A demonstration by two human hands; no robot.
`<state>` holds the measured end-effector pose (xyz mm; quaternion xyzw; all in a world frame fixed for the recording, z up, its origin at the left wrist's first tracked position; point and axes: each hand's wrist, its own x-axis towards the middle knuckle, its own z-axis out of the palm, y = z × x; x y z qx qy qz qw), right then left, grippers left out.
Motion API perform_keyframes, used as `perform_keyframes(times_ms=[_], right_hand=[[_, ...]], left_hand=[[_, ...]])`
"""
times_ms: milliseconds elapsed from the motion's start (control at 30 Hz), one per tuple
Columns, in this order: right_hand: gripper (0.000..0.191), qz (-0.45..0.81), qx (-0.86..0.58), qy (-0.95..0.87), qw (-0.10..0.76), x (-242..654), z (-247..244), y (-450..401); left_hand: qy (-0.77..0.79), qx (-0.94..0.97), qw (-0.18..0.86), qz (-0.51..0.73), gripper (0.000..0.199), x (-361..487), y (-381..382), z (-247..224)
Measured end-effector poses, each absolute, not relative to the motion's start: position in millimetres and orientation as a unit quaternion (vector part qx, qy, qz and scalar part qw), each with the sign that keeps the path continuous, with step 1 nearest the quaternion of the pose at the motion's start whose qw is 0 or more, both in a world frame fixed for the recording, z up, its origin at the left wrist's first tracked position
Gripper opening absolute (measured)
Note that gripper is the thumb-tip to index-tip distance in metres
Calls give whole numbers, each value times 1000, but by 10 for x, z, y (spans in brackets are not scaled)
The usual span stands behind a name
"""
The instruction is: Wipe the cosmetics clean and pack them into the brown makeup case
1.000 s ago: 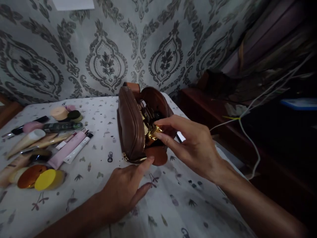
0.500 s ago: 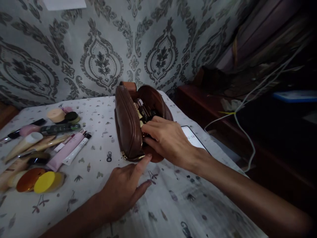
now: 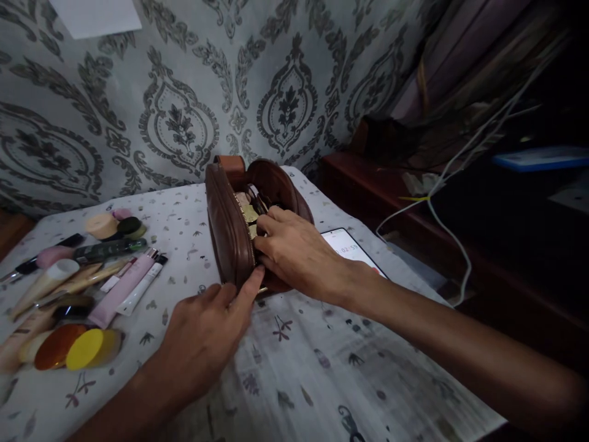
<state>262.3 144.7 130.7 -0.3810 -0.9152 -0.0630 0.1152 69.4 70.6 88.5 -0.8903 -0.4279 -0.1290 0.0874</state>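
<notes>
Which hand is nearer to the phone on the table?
The right hand: it reaches into the open brown bag, its wrist just by the phone. The left hand is farther off, at the bag's near end.

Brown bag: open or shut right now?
Open: the brown bag's unzipped mouth gapes, showing items inside, and the right hand reaches in.

Bag (image 3: 229, 224): brown, with gold-coloured zipper teeth; cloth (image 3: 184, 356): white, printed with small scattered plant motifs in muted grey and purple; wall covering (image 3: 184, 80): pale grey, with dark grey damask medallions and leaf scrolls; round-lidded jar (image 3: 86, 350): yellow lid; adjacent jar (image 3: 59, 347): amber-orange; long tube (image 3: 123, 287): pink; slim tube (image 3: 140, 286): white, black cap; cables (image 3: 464, 258): white; cable tie (image 3: 416, 198): yellow.
</notes>
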Motion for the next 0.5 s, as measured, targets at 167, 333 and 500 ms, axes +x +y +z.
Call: perform_keyframes(times_ms=[167,333,500], right_hand=[[9,0,-354,-929,105,2661,1366,1508],[14,84,-305,-943,106,2748,1455,1526],[15,136,-234,-957,106,2917,1566,1585]], left_hand=[[-405,-894,185,-48,56,652,717,1093],[-403,-885,232,-29,50,656,679,1106],[-407,-888,209,-54,48,653,698,1037]])
